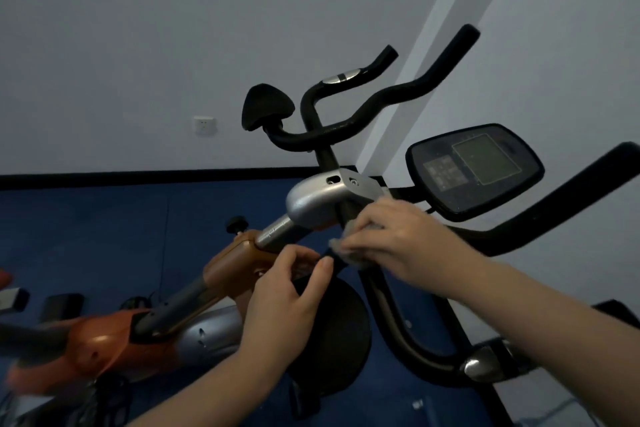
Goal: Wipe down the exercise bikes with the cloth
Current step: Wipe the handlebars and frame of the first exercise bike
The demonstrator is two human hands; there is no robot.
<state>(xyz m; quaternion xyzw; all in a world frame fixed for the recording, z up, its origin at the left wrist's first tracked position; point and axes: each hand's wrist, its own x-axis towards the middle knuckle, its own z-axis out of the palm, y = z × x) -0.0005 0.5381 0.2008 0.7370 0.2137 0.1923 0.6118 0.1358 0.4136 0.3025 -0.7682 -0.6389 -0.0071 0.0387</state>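
The right hand is laid over the cloth, fingers curled round it and pressing it onto a black bar just below the silver housing. The left hand is curled round the same black part lower down, thumb and fingers pinching it; whether it is a strap or a rigid bar cannot be told.

The cloth is seen only as a pale, crumpled edge under the right fingers, blurred. It is judged light, soft and limp, so it is best bunched in the palm and held by finger pressure, as here; a loose corner could slip or snag on the fittings.

The bike, with its orange body, is judged heavy and stiff; it should not shift under wiping. The foam handlebars are likely grippy and will drag on the cloth, while the silver housing is smooth and should wipe easily.

To the right a second bike's console is seen, with a screen that is probably the most delicate surface and is best wiped lightly. Behind are a blue floor, a pale wall and a socket.
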